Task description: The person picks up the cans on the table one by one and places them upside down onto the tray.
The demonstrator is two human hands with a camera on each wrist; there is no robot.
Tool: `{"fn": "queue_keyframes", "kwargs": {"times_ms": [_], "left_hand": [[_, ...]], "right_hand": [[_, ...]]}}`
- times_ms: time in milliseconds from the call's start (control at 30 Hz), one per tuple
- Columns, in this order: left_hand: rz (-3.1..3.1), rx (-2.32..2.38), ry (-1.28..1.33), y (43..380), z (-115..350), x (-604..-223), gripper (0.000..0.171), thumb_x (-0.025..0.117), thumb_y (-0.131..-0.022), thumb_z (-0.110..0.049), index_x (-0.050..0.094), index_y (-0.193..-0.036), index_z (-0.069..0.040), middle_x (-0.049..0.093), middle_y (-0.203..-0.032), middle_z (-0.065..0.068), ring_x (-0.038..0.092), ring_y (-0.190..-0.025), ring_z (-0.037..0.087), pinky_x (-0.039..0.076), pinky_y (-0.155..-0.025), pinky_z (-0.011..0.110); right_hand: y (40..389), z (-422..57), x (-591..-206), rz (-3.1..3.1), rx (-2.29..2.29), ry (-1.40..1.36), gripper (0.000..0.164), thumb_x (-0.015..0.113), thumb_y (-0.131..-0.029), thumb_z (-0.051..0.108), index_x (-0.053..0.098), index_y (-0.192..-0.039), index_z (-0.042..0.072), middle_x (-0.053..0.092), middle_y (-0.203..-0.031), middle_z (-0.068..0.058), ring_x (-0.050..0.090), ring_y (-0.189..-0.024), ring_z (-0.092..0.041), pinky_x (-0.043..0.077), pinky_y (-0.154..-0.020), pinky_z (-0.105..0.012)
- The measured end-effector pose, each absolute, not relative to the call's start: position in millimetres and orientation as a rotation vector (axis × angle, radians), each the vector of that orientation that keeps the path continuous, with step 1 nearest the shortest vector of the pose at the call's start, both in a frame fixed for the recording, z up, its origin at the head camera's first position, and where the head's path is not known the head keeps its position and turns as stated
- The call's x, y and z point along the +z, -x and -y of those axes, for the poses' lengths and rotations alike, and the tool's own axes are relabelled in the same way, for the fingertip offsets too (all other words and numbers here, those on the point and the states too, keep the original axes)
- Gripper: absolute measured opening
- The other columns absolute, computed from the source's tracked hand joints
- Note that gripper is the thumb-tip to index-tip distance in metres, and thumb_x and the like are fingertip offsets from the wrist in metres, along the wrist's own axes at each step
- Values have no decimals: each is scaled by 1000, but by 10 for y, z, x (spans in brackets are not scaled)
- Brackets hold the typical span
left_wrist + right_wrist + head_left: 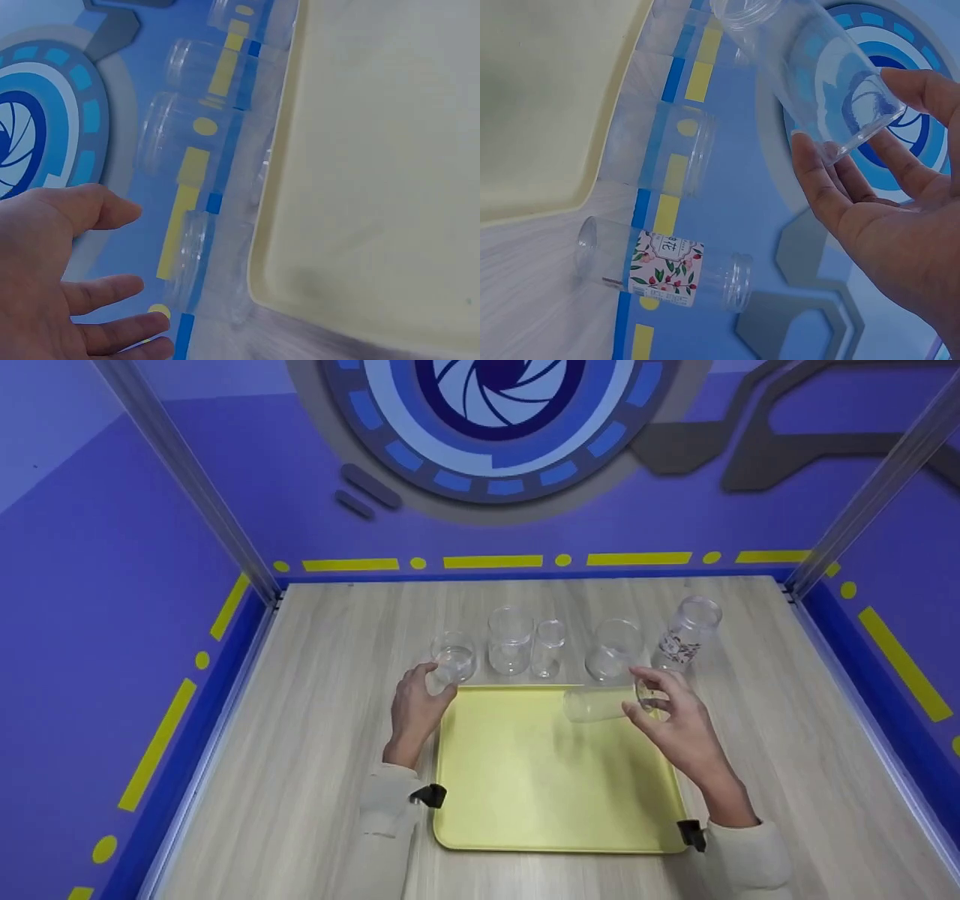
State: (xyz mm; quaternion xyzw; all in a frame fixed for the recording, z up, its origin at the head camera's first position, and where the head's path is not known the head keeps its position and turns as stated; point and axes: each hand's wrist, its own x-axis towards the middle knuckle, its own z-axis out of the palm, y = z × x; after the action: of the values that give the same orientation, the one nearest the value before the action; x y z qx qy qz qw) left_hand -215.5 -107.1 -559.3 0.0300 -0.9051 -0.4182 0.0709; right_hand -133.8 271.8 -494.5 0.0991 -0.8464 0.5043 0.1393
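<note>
My right hand (679, 727) pinches one end of a clear cylindrical jar (596, 705) with thumb and fingers. The jar is held on its side above the back right part of the yellow tray (555, 780), its open mouth facing left. My left hand (420, 709) is beside a short clear jar (454, 658) at the tray's back left corner. Its fingers are spread, and the left wrist view shows a gap between the fingertips and that short jar (191, 259).
Behind the tray stand a tall clear jar (511, 643), a narrow clear jar (549, 649), a wide clear jar (616, 649) and a jar with a floral label (684, 636). Blue panels (480, 532) enclose the wooden table (315, 720) at the back and sides.
</note>
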Motion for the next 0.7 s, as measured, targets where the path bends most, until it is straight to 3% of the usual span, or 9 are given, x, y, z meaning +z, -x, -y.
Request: {"fn": "queue_keyframes", "kwargs": {"times_ms": [233,500,700], "left_hand": [[2778,-1228,-123,2158,1112,-5666,55,77,-94,-28,64,-139,1,62,-138,24,56,-130,44,48,-104,57],[2844,-1177,-134,2157,1119,-5754,56,79,-93,-30,66,-138,1,63,-136,24,58,-127,43,49,-103,56],[2874,-1117,-133,2143,1130,-5822,55,78,-92,-30,67,-137,1,65,-129,23,60,-123,42,51,-99,55]], "right_hand": [[1319,-2734,-4904,2514,1375,-289,51,80,-89,-8,64,-137,-3,60,-130,-19,57,-119,-28,53,-92,-20],[1308,-2739,-4882,2534,1339,-314,50,81,-87,-10,65,-135,-4,61,-129,-19,59,-118,-31,59,-92,-41],[1296,-2740,-4864,2540,1292,-356,51,82,-86,-11,66,-133,-5,61,-131,-19,61,-117,-32,59,-91,-44]]}}
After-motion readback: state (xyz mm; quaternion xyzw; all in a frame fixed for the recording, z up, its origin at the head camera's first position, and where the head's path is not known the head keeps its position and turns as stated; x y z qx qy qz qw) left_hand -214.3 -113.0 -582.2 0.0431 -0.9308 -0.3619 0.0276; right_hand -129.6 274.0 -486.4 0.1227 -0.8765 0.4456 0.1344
